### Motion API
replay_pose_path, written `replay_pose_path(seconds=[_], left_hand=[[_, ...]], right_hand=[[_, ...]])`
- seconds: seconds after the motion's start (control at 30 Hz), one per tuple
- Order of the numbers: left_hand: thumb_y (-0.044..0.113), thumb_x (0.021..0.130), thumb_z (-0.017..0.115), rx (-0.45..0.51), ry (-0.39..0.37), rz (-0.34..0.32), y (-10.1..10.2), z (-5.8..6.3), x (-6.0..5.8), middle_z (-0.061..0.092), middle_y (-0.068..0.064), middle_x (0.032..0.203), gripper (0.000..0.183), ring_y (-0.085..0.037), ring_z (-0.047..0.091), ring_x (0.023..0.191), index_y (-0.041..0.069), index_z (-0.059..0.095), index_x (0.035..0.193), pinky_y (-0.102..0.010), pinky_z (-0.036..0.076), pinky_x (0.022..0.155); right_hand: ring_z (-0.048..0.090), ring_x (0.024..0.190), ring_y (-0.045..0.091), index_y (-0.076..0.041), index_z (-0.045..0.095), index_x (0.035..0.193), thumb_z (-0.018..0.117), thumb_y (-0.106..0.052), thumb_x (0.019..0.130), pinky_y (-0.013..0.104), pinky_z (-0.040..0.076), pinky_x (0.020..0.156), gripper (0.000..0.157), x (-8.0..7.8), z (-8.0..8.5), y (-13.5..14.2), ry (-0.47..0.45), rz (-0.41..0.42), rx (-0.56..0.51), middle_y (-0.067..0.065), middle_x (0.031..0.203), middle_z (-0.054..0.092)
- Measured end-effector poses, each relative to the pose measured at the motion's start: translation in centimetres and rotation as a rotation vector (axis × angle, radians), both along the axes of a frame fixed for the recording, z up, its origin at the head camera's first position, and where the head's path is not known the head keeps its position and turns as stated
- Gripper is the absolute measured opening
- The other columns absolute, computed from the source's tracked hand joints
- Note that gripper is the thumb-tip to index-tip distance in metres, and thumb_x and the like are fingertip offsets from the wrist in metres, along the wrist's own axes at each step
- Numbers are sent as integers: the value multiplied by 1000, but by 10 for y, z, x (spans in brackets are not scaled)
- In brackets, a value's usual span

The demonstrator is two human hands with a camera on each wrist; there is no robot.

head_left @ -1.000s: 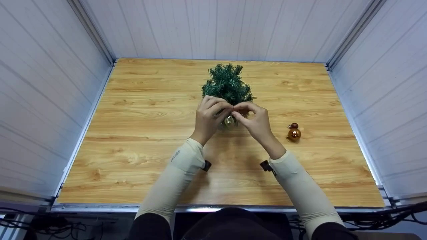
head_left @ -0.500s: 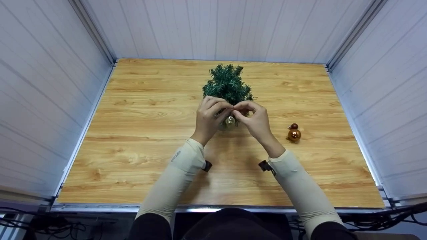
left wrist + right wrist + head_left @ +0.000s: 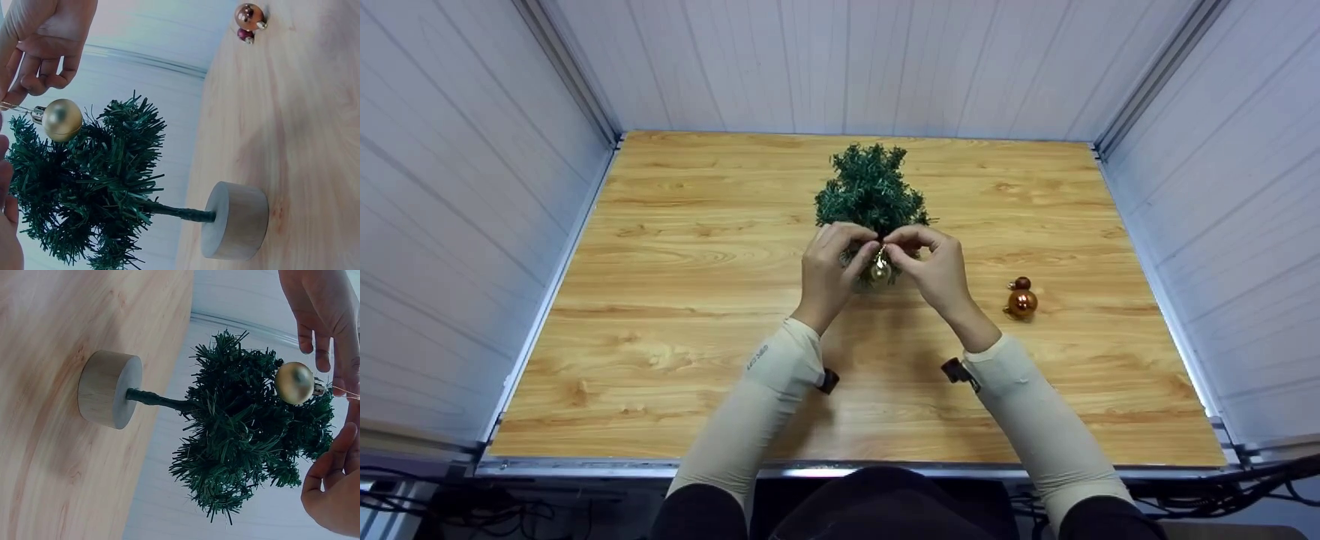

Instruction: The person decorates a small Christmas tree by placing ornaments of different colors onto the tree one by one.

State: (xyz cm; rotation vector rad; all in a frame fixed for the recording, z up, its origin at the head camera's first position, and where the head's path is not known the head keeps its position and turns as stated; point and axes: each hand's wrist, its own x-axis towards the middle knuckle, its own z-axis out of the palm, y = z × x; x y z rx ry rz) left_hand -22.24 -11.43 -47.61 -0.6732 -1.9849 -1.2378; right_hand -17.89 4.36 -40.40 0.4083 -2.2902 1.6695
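Observation:
A gold Christmas ball [image 3: 62,120] hangs by a thin thread in front of a small artificial Christmas tree [image 3: 870,187]. My left hand [image 3: 832,266] and right hand [image 3: 937,270] meet above the ball, thumbs and index fingers bent together at the thread. Both seem to pinch this thread; their fingertips are cut off at the edges of the wrist views. The ball's silvery cap [image 3: 319,387] points up toward the fingers. In the head view, the hands cover part of the lower branches. The tree's round wooden base [image 3: 236,220] stands on the table.
An orange-gold ball [image 3: 1022,303] and a smaller dark red ball [image 3: 1021,283] lie side by side on the wooden table [image 3: 660,337], right of the tree. Pale panel walls [image 3: 840,67] enclose the back and sides. Dark cables [image 3: 1215,495] run below the front edge.
My left hand has drawn back slightly, and its thumb and index finger have parted a little. The gold ball has shifted slightly right. The right hand has barely moved.

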Motion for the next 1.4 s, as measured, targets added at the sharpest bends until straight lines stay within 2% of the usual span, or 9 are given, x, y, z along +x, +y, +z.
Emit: replay_pose_path(seconds=[0.1, 0.27, 0.43, 0.57, 0.7, 0.87, 0.97, 1.2, 1.4], left_hand=[[25, 96, 64, 7, -32, -26, 0, -1, 3, 70, 1, 97, 16, -15, 59, 85, 12, 71, 99, -28, 46, 79], [28, 92, 70, 1, -35, -53, 0, -4, 5, 69, -1, 98, 19, -14, 58, 86, 10, 71, 99, -29, 47, 78], [23, 91, 71, -10, -15, -38, 1, -2, 4, 70, -1, 97, 14, -14, 60, 88, 10, 71, 96, -27, 48, 79], [18, 92, 69, -5, -16, -39, 1, 1, 2, 70, 0, 94, 8, -14, 59, 85, 11, 71, 94, -27, 47, 77], [20, 95, 66, 1, -28, -46, 1, 5, 0, 69, 0, 92, 11, -14, 58, 83, 9, 70, 93, -27, 47, 76], [18, 94, 66, 12, -46, -28, 2, 10, 0, 69, -1, 86, 10, -15, 56, 78, 9, 69, 92, -27, 46, 71], [16, 92, 66, 26, -68, -23, 3, 15, 1, 67, -1, 80, 7, -15, 54, 74, 9, 68, 91, -28, 44, 68], [14, 92, 65, 26, -96, -1, 5, 20, 1, 65, -1, 79, 6, -14, 53, 72, 8, 66, 90, -27, 44, 67], [18, 94, 64, 10, -88, -17, 3, 21, -3, 66, -1, 81, 11, -14, 55, 74, 9, 67, 90, -25, 45, 67]], right_hand=[[56, 72, 14, 5, 72, 92, 69, 0, 88, 25, 44, 66, 7, -1, 1, 0, 7, 0, -2, 13, 84, 70], [58, 73, 16, 5, 73, 93, 69, 0, 88, 31, 46, 69, 8, -2, 3, -2, 25, -8, 8, 15, 87, 71], [61, 75, 20, 6, 73, 93, 71, 1, 87, 30, 49, 71, 8, -2, 3, -3, 50, -14, 20, 17, 87, 72], [60, 74, 16, 5, 73, 91, 71, 1, 86, 30, 49, 70, 7, -4, 3, -4, 57, -14, 21, 17, 86, 72], [58, 72, 12, 5, 73, 91, 71, 2, 86, 28, 46, 67, 6, -6, 2, -4, 66, -17, 24, 16, 85, 71], [58, 74, 10, 4, 73, 90, 71, 2, 85, 34, 47, 70, 6, -8, 2, -4, 77, -22, 33, 16, 85, 71], [58, 75, 12, 3, 73, 90, 70, 2, 85, 36, 47, 71, 6, -9, 1, -5, 86, -30, 51, 15, 85, 71], [58, 74, 29, 3, 74, 90, 70, 4, 84, 32, 46, 68, 7, -10, 1, -7, 144, -43, 99, 16, 83, 71], [56, 74, 33, 1, 74, 87, 69, 4, 85, 40, 45, 68, 6, -12, 2, -7, 156, -51, 124, 15, 80, 69]])
